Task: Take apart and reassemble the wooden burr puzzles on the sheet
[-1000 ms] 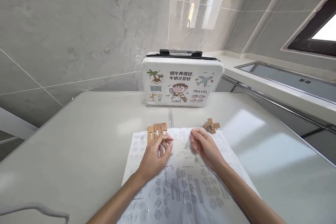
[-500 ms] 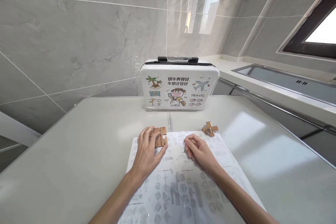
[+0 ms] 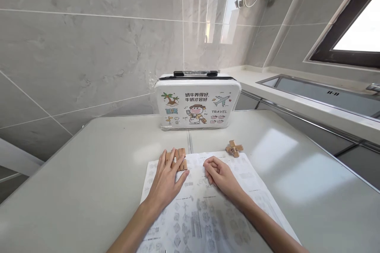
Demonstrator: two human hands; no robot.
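Note:
Several flat wooden pieces lie side by side at the top left of a printed paper sheet. My left hand rests over them with its fingers spread, covering part of the pieces. On the right half of the sheet, my right hand lies with its fingers curled in together; whatever may be between them is hidden. Beyond it, at the sheet's upper right edge, sits a cross-shaped wooden assembly, touched by neither hand.
A white case with cartoon prints and a black handle stands upright at the back of the white table, near the tiled wall. A counter with a sink is at the right.
The view has shifted slightly. My left fingers lie flatter and more spread over the wooden pieces, which have moved slightly against each other. My right hand keeps its curled pose.

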